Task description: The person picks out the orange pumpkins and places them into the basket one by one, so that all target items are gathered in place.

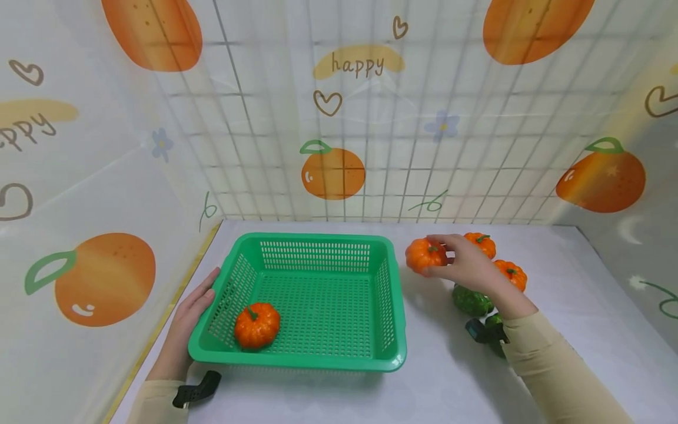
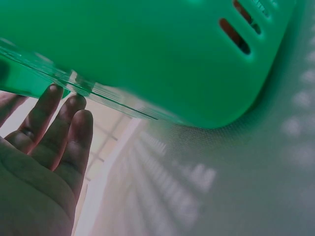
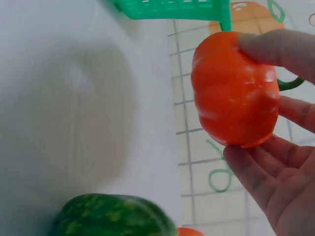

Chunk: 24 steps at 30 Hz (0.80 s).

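Observation:
My right hand (image 1: 473, 268) holds a small orange pumpkin (image 1: 422, 257) just right of the green plastic basket (image 1: 397, 294). In the right wrist view, thumb and fingers grip the ribbed pumpkin (image 3: 235, 93) from opposite sides, and it is off the table. My left hand (image 1: 185, 321) rests against the basket's left wall. Its fingers look nearly straight in the left wrist view, with the tips touching the green plastic (image 2: 123, 54). Inside the basket, another orange pumpkin (image 1: 257, 325) with a green stem lies in the near left corner.
Right of the basket, two more orange pumpkins (image 1: 481, 242) (image 1: 511, 274) lie on the white table (image 1: 582, 353). A dark green mottled gourd-like vegetable (image 1: 471, 301) sits near them, and another green one (image 1: 494, 321) is partly hidden by my right wrist. A wire grid (image 1: 402, 176) stands behind.

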Each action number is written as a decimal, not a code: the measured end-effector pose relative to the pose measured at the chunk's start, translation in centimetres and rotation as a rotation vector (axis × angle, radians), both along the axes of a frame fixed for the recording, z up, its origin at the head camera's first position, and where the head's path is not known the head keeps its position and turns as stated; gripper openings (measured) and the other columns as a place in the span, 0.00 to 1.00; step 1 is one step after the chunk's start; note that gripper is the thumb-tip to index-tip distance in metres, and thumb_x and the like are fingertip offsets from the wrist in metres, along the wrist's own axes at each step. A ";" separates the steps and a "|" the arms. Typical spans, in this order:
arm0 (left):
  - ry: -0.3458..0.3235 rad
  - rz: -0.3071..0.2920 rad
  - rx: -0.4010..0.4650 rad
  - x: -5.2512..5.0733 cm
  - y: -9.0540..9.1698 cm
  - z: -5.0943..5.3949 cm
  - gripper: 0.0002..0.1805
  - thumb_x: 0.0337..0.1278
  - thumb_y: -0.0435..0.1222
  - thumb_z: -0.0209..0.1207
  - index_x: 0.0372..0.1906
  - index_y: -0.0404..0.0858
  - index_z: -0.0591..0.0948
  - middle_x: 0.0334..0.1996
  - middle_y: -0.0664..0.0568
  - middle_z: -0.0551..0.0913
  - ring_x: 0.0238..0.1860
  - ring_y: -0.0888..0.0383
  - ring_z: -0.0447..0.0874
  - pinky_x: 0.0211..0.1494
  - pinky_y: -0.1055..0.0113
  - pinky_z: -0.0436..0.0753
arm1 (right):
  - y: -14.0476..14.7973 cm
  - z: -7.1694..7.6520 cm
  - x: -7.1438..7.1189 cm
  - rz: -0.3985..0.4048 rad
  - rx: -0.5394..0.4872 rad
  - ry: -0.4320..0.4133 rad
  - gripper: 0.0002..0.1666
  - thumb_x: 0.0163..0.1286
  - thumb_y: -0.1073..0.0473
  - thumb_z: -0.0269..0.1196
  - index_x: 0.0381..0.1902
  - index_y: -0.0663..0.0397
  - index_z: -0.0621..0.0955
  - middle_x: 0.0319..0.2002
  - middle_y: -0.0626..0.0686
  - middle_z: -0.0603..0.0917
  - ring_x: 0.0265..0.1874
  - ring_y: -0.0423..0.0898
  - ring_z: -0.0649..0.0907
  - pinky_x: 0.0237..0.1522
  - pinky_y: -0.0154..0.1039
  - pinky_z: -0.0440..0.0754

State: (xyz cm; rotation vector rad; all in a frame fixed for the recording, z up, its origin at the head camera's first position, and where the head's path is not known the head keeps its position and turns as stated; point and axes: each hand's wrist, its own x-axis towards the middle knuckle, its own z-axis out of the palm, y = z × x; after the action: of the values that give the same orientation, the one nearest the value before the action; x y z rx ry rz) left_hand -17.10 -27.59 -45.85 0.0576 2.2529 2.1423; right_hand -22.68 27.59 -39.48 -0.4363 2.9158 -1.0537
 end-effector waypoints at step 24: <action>0.010 -0.001 -0.008 -0.1 -0.1 -0.2 0.30 0.77 0.49 0.47 0.78 0.51 0.60 0.76 0.61 0.58 0.75 0.60 0.50 0.59 0.79 0.68 | -5.9 5.9 -1.5 0.129 0.059 0.085 0.41 0.58 0.46 0.73 0.68 0.50 0.74 0.58 0.51 0.76 0.55 0.50 0.75 0.50 0.48 0.81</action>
State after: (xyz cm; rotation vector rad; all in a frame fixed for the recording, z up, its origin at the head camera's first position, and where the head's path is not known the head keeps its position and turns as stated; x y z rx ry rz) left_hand -17.22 -27.72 -46.06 0.0695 2.2662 2.1370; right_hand -24.19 21.73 -33.60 -0.6731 2.9349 -0.9535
